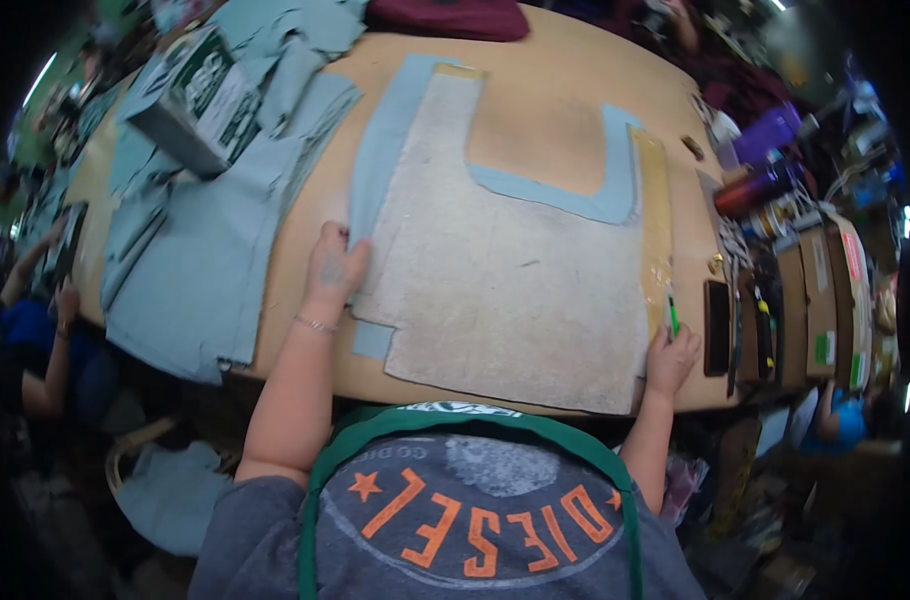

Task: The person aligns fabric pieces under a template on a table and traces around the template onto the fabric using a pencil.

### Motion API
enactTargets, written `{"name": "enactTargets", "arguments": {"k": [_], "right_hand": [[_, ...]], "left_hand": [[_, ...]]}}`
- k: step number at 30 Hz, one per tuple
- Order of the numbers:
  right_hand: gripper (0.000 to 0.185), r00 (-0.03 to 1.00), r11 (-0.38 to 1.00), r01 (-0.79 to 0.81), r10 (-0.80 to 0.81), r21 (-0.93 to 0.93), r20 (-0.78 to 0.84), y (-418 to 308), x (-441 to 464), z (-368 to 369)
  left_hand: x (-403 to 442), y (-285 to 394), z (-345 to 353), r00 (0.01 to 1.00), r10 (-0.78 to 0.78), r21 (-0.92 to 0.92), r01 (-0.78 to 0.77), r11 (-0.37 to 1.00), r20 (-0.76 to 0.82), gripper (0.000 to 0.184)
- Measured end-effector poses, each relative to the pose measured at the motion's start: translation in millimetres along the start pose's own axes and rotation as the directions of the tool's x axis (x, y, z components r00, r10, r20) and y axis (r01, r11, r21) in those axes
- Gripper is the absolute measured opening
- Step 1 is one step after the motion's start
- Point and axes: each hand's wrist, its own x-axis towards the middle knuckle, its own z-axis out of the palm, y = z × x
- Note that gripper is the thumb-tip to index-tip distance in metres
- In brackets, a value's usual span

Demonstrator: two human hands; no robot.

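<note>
A large whitish, worn pattern template with a deep notch at the far side lies on light blue fabric. The fabric shows past the template's left edge, inside the notch and at the lower left corner. Yellowish tape runs along the template's right edge. My left hand is closed at the left edge of the fabric, thumb on top and fingers partly hidden. My right hand grips a green pen, upright beside the template's lower right edge.
Stacked blue-grey fabric pieces cover the table's left side, with a green and white tin on them. At the right are a dark phone-like slab, a dark red bottle and cardboard boxes. Another person's hands show far left.
</note>
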Motion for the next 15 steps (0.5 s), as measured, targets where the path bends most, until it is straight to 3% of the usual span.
{"name": "enactTargets", "arguments": {"k": [1, 5, 7, 8, 9, 11, 12, 14, 15], "right_hand": [[0.032, 0.999, 0.998, 0.034, -0.035, -0.05, -0.02, -10, 3, -4], [0.034, 0.992, 0.987, 0.103, -0.111, 0.126, 0.056, -50, 18, 8], [0.033, 0.982, 0.975, 0.176, -0.183, 0.137, 0.043, -52, 20, 29], [0.032, 0.98, 0.973, 0.191, -0.196, 0.126, 0.028, -49, 22, 34], [0.032, 0.978, 0.973, 0.204, -0.207, 0.111, 0.014, -45, 24, 38], [0.03, 0.975, 0.962, 0.221, -0.219, 0.157, -0.033, -35, 27, 45], [0.031, 0.979, 0.965, 0.201, -0.203, 0.168, -0.003, -36, 28, 44], [0.032, 0.984, 0.972, 0.154, -0.168, 0.178, 0.065, -38, 29, 38], [0.032, 0.983, 0.973, 0.159, -0.172, 0.17, 0.067, -37, 30, 39]], "left_hand": [[2, -3, 2, 0.999, 0.014, 0.011, -0.013, 1.0, -0.033, 0.028], [12, 1, -9, 0.952, -0.023, -0.031, 0.034, 0.999, 0.305, 0.04], [11, 0, 3, 0.979, -0.026, -0.381, 0.103, 0.919, 0.201, 0.034], [14, 7, -5, 0.971, -0.04, -0.676, 0.195, 0.711, 0.238, 0.03], [14, 19, -16, 0.962, -0.022, -0.878, 0.257, 0.403, 0.271, 0.026], [18, 38, -38, 0.935, 0.125, -0.936, 0.311, 0.163, 0.332, 0.027], [26, 40, -36, 0.972, 0.161, -0.975, 0.144, 0.167, 0.171, 0.027], [36, 39, -58, 0.981, 0.155, -0.993, -0.115, -0.038, -0.12, 0.027], [35, 32, -64, 0.981, 0.138, -0.99, -0.133, -0.041, -0.137, 0.027]]}}
